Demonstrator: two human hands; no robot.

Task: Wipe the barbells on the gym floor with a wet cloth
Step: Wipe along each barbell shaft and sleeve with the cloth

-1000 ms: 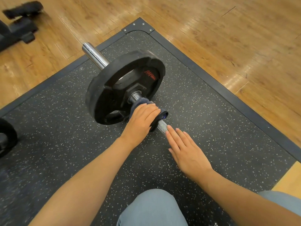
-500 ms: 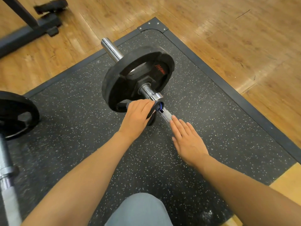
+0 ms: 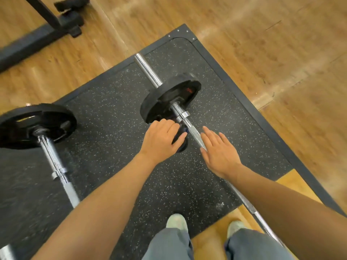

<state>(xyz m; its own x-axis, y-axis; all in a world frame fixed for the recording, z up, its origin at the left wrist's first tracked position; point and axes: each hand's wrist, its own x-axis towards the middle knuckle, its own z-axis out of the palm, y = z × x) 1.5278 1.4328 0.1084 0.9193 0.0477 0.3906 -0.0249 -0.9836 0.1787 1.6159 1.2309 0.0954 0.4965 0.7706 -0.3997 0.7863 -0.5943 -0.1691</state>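
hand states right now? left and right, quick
Left hand: curled round the dark cloth, beside the barbell shaft.
Right hand: open, fingers straight, holding nothing, resting at the shaft.

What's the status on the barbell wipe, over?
Left hand grips dark cloth beside the bar. Right hand flat, open, on the barbell shaft. Second barbell lies to the left, untouched. Nothing in the way.
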